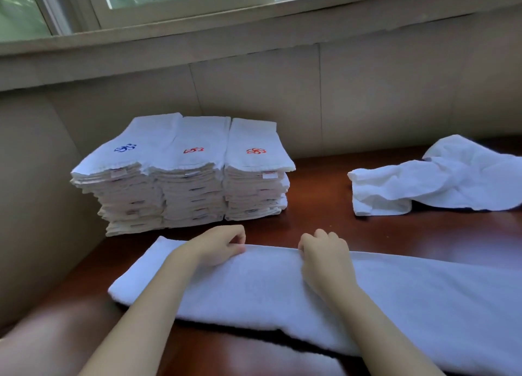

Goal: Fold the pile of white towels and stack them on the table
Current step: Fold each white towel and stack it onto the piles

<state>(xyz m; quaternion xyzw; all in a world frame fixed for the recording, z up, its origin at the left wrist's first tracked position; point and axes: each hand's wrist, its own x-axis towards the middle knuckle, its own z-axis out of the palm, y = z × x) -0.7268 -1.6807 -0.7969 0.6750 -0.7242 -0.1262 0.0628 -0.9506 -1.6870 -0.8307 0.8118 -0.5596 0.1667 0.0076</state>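
Both hands, left hand point(219, 247) and right hand point(324, 255), pinch the far edge of a long folded towel point(282, 296) along the tabletop's point(324, 194) near edge; folded stacks point(183, 175) at back-left, loose towels point(440, 175) far right.

Two bare forearms enter from six o'clock. The left hand point(217, 247) and right hand point(324, 255) wear no sleeves, rings or watches.
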